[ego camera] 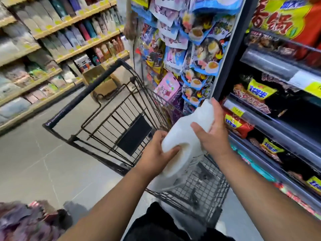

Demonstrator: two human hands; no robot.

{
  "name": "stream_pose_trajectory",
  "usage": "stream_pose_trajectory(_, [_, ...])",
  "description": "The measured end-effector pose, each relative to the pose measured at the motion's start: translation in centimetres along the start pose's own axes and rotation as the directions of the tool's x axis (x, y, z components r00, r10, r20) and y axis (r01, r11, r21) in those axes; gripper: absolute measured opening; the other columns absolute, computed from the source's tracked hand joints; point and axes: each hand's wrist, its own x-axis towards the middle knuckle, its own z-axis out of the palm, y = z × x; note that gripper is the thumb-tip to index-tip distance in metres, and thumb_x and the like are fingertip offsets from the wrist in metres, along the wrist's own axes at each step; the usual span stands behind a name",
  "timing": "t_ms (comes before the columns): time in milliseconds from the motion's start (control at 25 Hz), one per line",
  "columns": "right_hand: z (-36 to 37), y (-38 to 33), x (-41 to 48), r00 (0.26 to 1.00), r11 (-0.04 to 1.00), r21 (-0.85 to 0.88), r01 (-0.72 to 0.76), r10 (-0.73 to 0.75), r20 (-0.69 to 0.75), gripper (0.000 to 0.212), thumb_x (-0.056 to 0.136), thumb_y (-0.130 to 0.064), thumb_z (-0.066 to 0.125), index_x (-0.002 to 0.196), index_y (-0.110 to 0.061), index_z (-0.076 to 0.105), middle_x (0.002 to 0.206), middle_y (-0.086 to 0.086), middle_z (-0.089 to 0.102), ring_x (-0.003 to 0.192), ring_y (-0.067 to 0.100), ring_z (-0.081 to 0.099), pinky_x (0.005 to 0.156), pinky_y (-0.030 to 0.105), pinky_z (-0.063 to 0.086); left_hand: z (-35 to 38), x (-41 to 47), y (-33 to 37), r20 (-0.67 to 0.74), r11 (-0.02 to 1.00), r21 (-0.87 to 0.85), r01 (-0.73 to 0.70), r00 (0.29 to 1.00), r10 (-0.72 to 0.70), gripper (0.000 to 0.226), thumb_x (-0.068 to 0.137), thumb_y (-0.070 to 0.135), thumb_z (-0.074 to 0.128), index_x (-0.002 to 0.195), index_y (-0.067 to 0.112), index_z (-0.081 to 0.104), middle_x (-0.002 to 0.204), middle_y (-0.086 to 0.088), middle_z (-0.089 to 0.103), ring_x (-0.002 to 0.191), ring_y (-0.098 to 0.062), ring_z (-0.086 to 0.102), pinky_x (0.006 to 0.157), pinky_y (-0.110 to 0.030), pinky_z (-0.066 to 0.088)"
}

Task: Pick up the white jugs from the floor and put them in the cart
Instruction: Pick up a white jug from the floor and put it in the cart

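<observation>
I hold a white jug [187,134] in both hands, tilted, above the near end of a black wire shopping cart [121,122]. My left hand [158,152] grips its lower body from the left. My right hand [211,131] wraps its upper part near the neck. Below it, another white jug [159,184] shows partly at the cart's near corner, half hidden by my left forearm. The image is blurred by motion.
Shelves of packaged goods line the left side [43,54]. A rack of hanging snack bags [189,54] and a dark shelf unit with snacks [271,110] stand on the right. A cardboard box [102,80] and a person's legs [137,54] are beyond the cart. Grey tiled floor lies left.
</observation>
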Motion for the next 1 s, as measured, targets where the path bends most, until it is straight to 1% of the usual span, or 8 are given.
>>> stream_pose_trajectory(120, [3.8, 1.8, 2.2, 0.964, 0.989, 0.079, -0.125, 0.140, -0.225, 0.078, 0.074, -0.044, 0.069, 0.135, -0.061, 0.025, 0.124, -0.020, 0.054, 0.109, 0.011, 0.060, 0.096, 0.049, 0.050, -1.5, 4.2, -2.4, 0.080, 0.999, 0.037, -0.004, 0.997, 0.001, 0.045, 0.073, 0.052, 0.079, 0.094, 0.034, 0.043, 0.092, 0.012, 0.062, 0.083, -0.012, 0.060, 0.069, -0.029, 0.051])
stream_pose_trajectory(240, [6.9, 4.3, 3.7, 0.928, 0.971, 0.094, -0.220, 0.238, -0.287, 0.086, 0.068, -0.048, 0.072, 0.140, -0.051, 0.026, 0.125, -0.003, 0.060, 0.109, 0.014, 0.062, 0.094, 0.048, 0.052, -2.5, 7.9, -5.3, 0.153, 0.997, 0.071, -0.007, 0.988, -0.004, 0.051, 0.073, 0.036, 0.084, 0.105, 0.026, 0.046, 0.088, 0.011, 0.060, 0.079, -0.010, 0.056, 0.067, -0.025, 0.043])
stream_pose_trajectory(320, [8.4, 6.0, 4.2, 0.909, 0.960, 0.081, -0.269, 0.281, -0.308, 0.084, 0.068, -0.043, 0.077, 0.137, -0.050, 0.030, 0.122, -0.005, 0.060, 0.108, 0.013, 0.061, 0.095, 0.047, 0.051, -2.9, 10.1, -7.4, 0.206, 0.995, 0.103, 0.001, 0.978, -0.022, 0.056, 0.071, 0.032, 0.087, 0.109, 0.024, 0.046, 0.090, 0.008, 0.062, 0.082, -0.013, 0.058, 0.070, -0.025, 0.043])
stream_pose_trajectory(440, [9.5, 8.2, 4.8, 0.897, 0.946, 0.032, -0.321, 0.315, -0.309, 0.087, 0.071, -0.028, 0.083, 0.141, -0.039, 0.033, 0.115, -0.024, 0.052, 0.106, 0.009, 0.057, 0.100, 0.040, 0.048, -2.7, 12.7, -10.2, 0.280, 0.989, 0.143, 0.032, 0.957, -0.071, 0.063, 0.067, 0.032, 0.089, 0.110, 0.025, 0.044, 0.097, -0.001, 0.066, 0.089, -0.020, 0.062, 0.078, -0.035, 0.050])
stream_pose_trajectory(520, [10.1, 9.9, 5.3, 0.895, 0.923, -0.038, -0.382, 0.359, -0.264, 0.090, 0.071, -0.027, 0.084, 0.144, -0.036, 0.031, 0.112, -0.033, 0.043, 0.108, 0.007, 0.051, 0.102, 0.036, 0.045, -2.2, 14.2, -11.9, 0.312, 0.984, 0.170, 0.052, 0.944, -0.103, 0.069, 0.065, 0.031, 0.091, 0.112, 0.026, 0.041, 0.101, -0.003, 0.065, 0.092, -0.022, 0.061, 0.078, -0.035, 0.050])
stream_pose_trajectory(720, [13.0, 14.1, 7.0, 0.914, 0.897, -0.203, -0.393, 0.359, -0.188, 0.087, 0.068, -0.029, 0.084, 0.139, -0.032, 0.035, 0.117, -0.008, 0.053, 0.106, 0.019, 0.055, 0.095, 0.040, 0.047, -0.6, 17.8, -16.2, 0.372, 0.974, 0.191, 0.124, 0.909, -0.189, 0.075, 0.069, 0.026, 0.089, 0.123, 0.020, 0.036, 0.092, 0.011, 0.054, 0.094, -0.018, 0.055, 0.073, -0.022, 0.040])
stream_pose_trajectory(880, [15.1, 17.5, 9.4, 0.917, 0.882, -0.262, -0.392, 0.354, -0.183, 0.086, 0.068, -0.028, 0.084, 0.139, -0.031, 0.036, 0.111, -0.007, 0.052, 0.098, 0.020, 0.054, 0.092, 0.038, 0.048, 1.1, 20.2, -20.1, 0.337, 0.967, 0.206, 0.153, 0.916, -0.217, 0.074, 0.071, 0.030, 0.087, 0.121, 0.027, 0.033, 0.102, 0.004, 0.056, 0.100, -0.023, 0.057, 0.082, -0.039, 0.054])
stream_pose_trajectory(1000, [16.8, 20.2, 10.3, 0.916, 0.872, -0.290, -0.395, 0.350, -0.194, 0.088, 0.068, -0.027, 0.084, 0.141, -0.029, 0.036, 0.112, -0.008, 0.050, 0.098, 0.015, 0.051, 0.090, 0.031, 0.046, 2.4, 22.0, -23.1, 0.302, 0.963, 0.191, 0.188, 0.923, -0.240, 0.078, 0.071, 0.026, 0.087, 0.126, 0.030, 0.031, 0.107, 0.001, 0.060, 0.101, -0.024, 0.060, 0.085, -0.044, 0.056])
